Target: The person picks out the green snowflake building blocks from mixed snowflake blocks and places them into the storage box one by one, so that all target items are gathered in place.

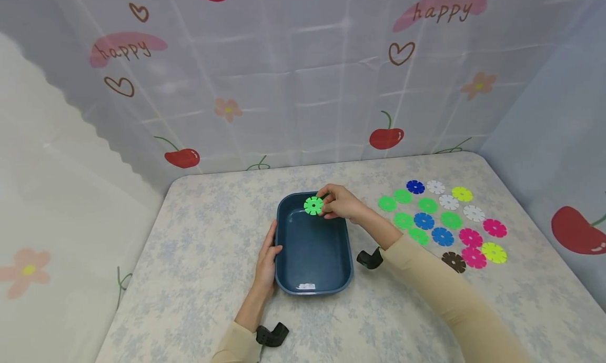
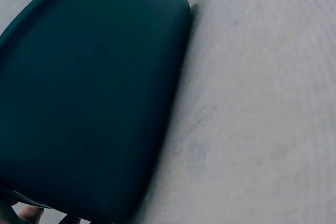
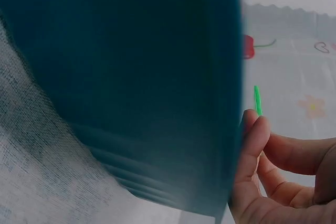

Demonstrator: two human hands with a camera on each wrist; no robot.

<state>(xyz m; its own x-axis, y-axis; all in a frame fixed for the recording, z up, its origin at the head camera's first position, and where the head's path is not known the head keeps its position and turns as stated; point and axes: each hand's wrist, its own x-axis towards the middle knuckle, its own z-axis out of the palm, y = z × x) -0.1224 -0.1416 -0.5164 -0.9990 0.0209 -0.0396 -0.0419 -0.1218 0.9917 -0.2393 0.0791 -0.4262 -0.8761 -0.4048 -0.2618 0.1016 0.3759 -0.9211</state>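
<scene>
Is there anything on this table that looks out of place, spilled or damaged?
Nothing stands out. The blue tray sits flat on the table, steadied by the left hand. The right hand pinches a green disc over the tray's far end. The other discs lie flat in a loose cluster to the right, none visibly broken.

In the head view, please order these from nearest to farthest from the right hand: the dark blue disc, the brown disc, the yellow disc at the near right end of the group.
From the right hand:
1. Dark blue disc, far row of the group, to the hand's right.
2. Brown disc, near edge of the group.
3. Yellow disc, right end, beside the pink ones.
</scene>
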